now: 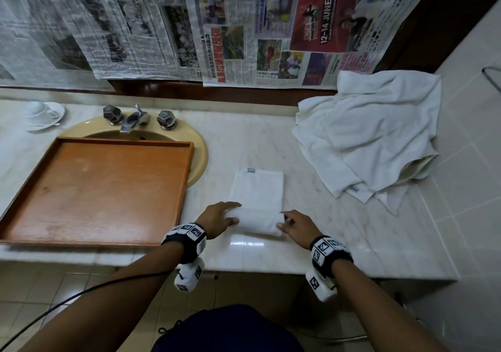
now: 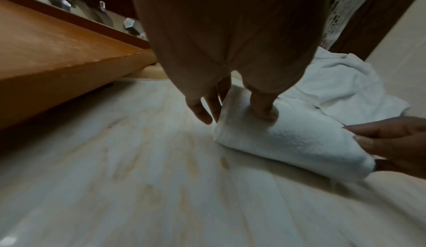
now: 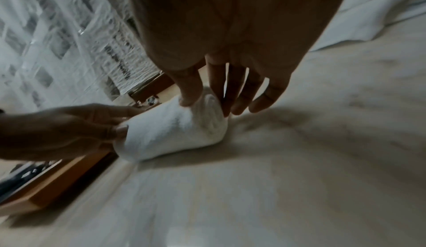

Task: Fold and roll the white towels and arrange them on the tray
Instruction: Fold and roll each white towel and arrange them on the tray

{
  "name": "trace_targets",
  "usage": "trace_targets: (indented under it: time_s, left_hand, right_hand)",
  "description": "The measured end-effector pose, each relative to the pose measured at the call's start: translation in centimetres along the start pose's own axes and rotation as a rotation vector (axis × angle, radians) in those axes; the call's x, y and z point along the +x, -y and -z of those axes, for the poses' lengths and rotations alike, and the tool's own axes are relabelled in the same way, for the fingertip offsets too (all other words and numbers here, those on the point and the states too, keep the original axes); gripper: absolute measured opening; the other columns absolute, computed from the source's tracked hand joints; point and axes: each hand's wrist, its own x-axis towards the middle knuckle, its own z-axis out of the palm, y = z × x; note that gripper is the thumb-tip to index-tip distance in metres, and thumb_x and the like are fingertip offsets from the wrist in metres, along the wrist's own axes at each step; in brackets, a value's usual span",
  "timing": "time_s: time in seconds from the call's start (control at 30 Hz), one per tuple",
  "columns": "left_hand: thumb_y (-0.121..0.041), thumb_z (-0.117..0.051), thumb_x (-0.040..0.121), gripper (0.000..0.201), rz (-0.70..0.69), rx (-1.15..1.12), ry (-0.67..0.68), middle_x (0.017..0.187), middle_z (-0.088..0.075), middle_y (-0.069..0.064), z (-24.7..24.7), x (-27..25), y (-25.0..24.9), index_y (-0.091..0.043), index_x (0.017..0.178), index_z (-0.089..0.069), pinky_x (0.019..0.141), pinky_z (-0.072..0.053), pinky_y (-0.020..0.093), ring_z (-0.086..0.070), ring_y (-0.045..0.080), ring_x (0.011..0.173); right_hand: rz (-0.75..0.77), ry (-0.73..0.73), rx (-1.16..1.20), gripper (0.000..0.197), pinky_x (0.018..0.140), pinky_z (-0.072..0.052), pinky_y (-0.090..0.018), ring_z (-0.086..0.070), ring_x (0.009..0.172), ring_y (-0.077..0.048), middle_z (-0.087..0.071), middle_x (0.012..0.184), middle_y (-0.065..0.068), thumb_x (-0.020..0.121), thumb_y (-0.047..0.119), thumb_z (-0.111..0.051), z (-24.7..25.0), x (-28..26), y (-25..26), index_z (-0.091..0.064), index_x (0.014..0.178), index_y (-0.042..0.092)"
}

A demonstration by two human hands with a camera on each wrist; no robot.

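A narrow folded white terry towel (image 1: pixel 257 202) is shown lying on the pale marble counter (image 1: pixel 339 238), near its front edge, between the tray and the towel heap. Its near end is already wound into a short roll, while the far part, with a small label at its far edge, lies flat. The roll is held at both ends: the left hand (image 1: pixel 218 220) is curled over the left end, its thumb pressed into the pile in the left wrist view, and the right hand (image 1: pixel 296 225) pinches the right end between thumb and fingers, the other fingers spread beside it.

The step in hand is judged to be the rolling, about one third done. For a neat result, equal pressure should be kept at both ends so that the roll advances squarely towards the label edge; uneven pushing would probably cone the roll. Firm tension should be kept, since soft terry is likely to spring loose.

A shallow rectangular orange-brown wooden tray (image 1: pixel 187 178) is set at the counter's left, partly over the tan oval basin (image 1: pixel 202 151), with no towel on it. A loose heap of white towels (image 1: pixel 374 137) lies at the back right corner.
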Motion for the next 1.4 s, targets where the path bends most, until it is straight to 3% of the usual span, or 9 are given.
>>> trace_targets:
  time_s: [0.1,0.17,0.27,0.5,0.63,0.77,0.9,1.2,1.4]
  left_hand:
    - [-0.033,-0.066,0.091,0.046,0.064,-0.048,-0.030,0.095,-0.065,0.007,-0.2,0.2,-0.4,-0.028,0.131,-0.045,0.076,-0.048,0.033,-0.060,0.022,0.082]
    - [-0.035,-0.064,0.092,0.049,0.071,-0.064,-0.068,0.081,-0.059,0.002,-0.3,0.4,-0.7,-0.025,0.132,-0.038,0.069,-0.044,0.032,-0.058,0.020,0.075]
    - [-0.036,-0.068,0.090,0.052,0.059,-0.127,-0.196,0.105,-0.054,0.004,-0.4,0.7,-1.1,-0.029,0.131,-0.037,0.083,-0.043,0.034,-0.053,0.019,0.097]
    - [-0.045,-0.057,0.094,0.020,-0.092,0.037,-0.321,0.121,-0.055,-0.013,-1.5,-0.2,-0.7,-0.031,0.108,-0.060,0.082,-0.044,0.031,-0.061,0.017,0.096]
    - [-0.057,-0.057,0.092,0.050,-0.267,0.234,-0.285,0.142,-0.052,-0.007,-1.8,-1.6,2.2,-0.032,0.134,-0.055,0.098,-0.043,0.033,-0.053,0.015,0.122]
    - [-0.055,-0.065,0.085,0.066,-0.246,0.342,-0.224,0.147,-0.049,-0.004,-1.7,-0.9,3.0,-0.036,0.144,-0.043,0.105,-0.040,0.042,-0.046,0.020,0.132]
    - [-0.042,-0.075,0.081,0.068,-0.153,0.232,-0.164,0.141,-0.049,-0.001,-0.9,0.9,1.7,-0.028,0.142,-0.049,0.106,-0.037,0.035,-0.047,0.021,0.126]
    - [-0.046,-0.071,0.085,0.058,-0.078,0.165,0.123,0.128,-0.051,0.000,0.9,1.3,1.1,-0.020,0.134,-0.054,0.099,-0.041,0.032,-0.051,0.019,0.116]
    - [-0.045,-0.062,0.092,0.048,-0.035,0.127,0.148,0.124,-0.060,0.006,1.5,1.8,0.3,-0.021,0.131,-0.051,0.094,-0.044,0.035,-0.056,0.024,0.110]
  right_hand:
    - [-0.074,0.001,0.062,0.034,0.088,-0.042,-0.027,-0.059,0.105,-0.019,-0.064,0.117,-0.002,0.096,0.034,-0.059,0.0,0.4,0.0,-0.060,0.125,0.017]
    - [-0.122,-0.035,0.122,0.036,0.087,-0.042,-0.027,-0.060,0.106,-0.020,-0.064,0.114,-0.002,0.097,0.036,-0.057,0.1,0.9,0.1,-0.057,0.127,0.018]
    - [-0.131,-0.145,0.190,0.035,0.085,-0.044,-0.028,-0.060,0.100,-0.020,-0.061,0.108,-0.001,0.096,0.034,-0.058,-0.3,1.3,0.7,-0.053,0.127,0.018]
    - [0.151,-0.453,0.159,0.004,0.080,-0.049,-0.028,-0.062,0.088,-0.011,-0.066,0.099,0.004,0.095,0.017,-0.061,-2.1,-0.2,1.3,-0.065,0.096,0.018]
    - [0.174,-0.324,0.049,0.040,0.107,-0.038,-0.023,-0.050,0.121,-0.004,-0.054,0.133,0.011,0.089,0.032,-0.070,-2.4,-1.9,-0.4,-0.064,0.126,0.016]
    - [0.114,-0.204,-0.070,0.072,0.109,-0.029,-0.021,-0.042,0.128,-0.009,-0.047,0.142,0.008,0.076,0.026,-0.083,-2.3,-1.5,-0.6,-0.050,0.140,0.019]
    - [0.068,-0.206,-0.075,0.062,0.093,-0.034,-0.021,-0.053,0.115,-0.023,-0.057,0.125,-0.003,0.070,0.014,-0.084,-1.7,0.9,0.7,-0.057,0.125,0.013]
    - [-0.055,0.050,0.104,0.049,0.094,-0.049,-0.030,-0.063,0.102,-0.014,-0.067,0.111,0.004,0.076,0.028,-0.082,0.9,0.3,0.5,-0.066,0.122,0.022]
    - [-0.126,0.088,0.078,0.048,0.092,-0.045,-0.031,-0.061,0.107,-0.017,-0.067,0.117,0.000,0.084,0.039,-0.074,1.9,1.3,1.0,-0.057,0.126,0.023]
